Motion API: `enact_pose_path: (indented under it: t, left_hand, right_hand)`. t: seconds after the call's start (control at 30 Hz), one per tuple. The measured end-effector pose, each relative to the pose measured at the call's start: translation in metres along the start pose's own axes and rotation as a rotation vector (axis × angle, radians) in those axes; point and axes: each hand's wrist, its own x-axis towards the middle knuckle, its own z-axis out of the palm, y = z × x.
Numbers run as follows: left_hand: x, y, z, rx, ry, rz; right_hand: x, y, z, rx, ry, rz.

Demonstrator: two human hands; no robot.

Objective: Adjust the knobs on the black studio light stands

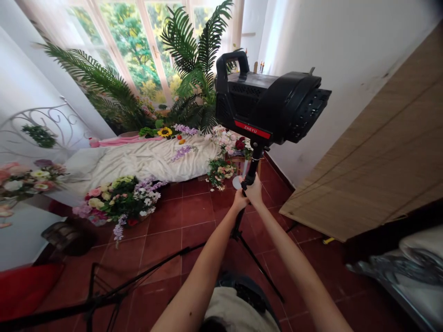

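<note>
A black studio light (256, 101) with a red label strip sits at the top of a black light stand (237, 226). Both arms reach forward to the stand's upright pole. My left hand (240, 200) is wrapped round the pole a little below its collar. Just above and to the right, my right hand (255, 190) closes on the pole at the collar, where the fingers are partly hidden. The stand's legs spread on the red tiled floor (199, 210) in front of my body.
A second black stand (104, 299) lies low across the left foreground. Ahead is a bed with a cream cover (145, 159), with flower arrangements (121, 200) and palm fronds (197, 50) around it. A wooden panel (374, 138) leans at right, near silver ornate furniture (404, 272).
</note>
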Motion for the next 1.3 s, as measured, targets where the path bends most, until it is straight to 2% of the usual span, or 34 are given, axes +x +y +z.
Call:
enact_pose_path:
  t: [0.07, 0.17, 0.23, 0.3, 0.4, 0.47, 0.63, 0.9, 1.07, 1.13, 1.23, 1.3]
  left_hand:
    - [-0.001, -0.003, -0.001, 0.032, -0.038, 0.028]
    - [-0.001, -0.005, -0.001, 0.092, -0.054, 0.017]
    - [-0.001, -0.003, 0.0, 0.126, -0.039, 0.016]
    - [-0.002, 0.0, 0.0, 0.16, -0.019, 0.02]
    - [-0.004, 0.005, 0.0, 0.185, 0.022, -0.015]
    - [-0.005, 0.006, 0.001, 0.174, 0.053, -0.048]
    - [-0.004, 0.004, 0.005, 0.163, 0.043, -0.037]
    - [-0.006, 0.003, 0.005, 0.188, 0.054, -0.051]
    - [-0.004, 0.001, 0.004, 0.201, 0.083, -0.072]
    - [-0.003, 0.0, 0.004, 0.226, 0.096, -0.054]
    - [-0.001, -0.003, 0.004, 0.253, 0.085, -0.032]
    - [0.0, -0.005, 0.004, 0.245, 0.069, -0.044]
  right_hand:
    - [0.003, 0.0, -0.007, 0.038, -0.085, -0.019]
    - [0.0, 0.003, -0.027, 0.137, -0.291, -0.011]
    - [-0.01, 0.01, -0.044, 0.207, -0.351, 0.025]
    - [-0.026, 0.021, -0.059, 0.206, -0.276, 0.062]
    - [-0.052, 0.041, -0.071, 0.101, -0.078, 0.149]
    - [-0.066, 0.053, -0.07, 0.062, 0.002, 0.238]
    - [-0.078, 0.061, -0.055, 0.154, 0.014, 0.391]
    - [-0.082, 0.055, -0.038, 0.24, 0.121, 0.417]
    - [-0.08, 0.063, -0.028, 0.265, 0.145, 0.429]
    - [-0.078, 0.071, -0.025, 0.361, 0.118, 0.481]
    - [-0.082, 0.082, -0.021, 0.516, -0.008, 0.625]
    - [-0.088, 0.086, -0.019, 0.558, -0.041, 0.682]
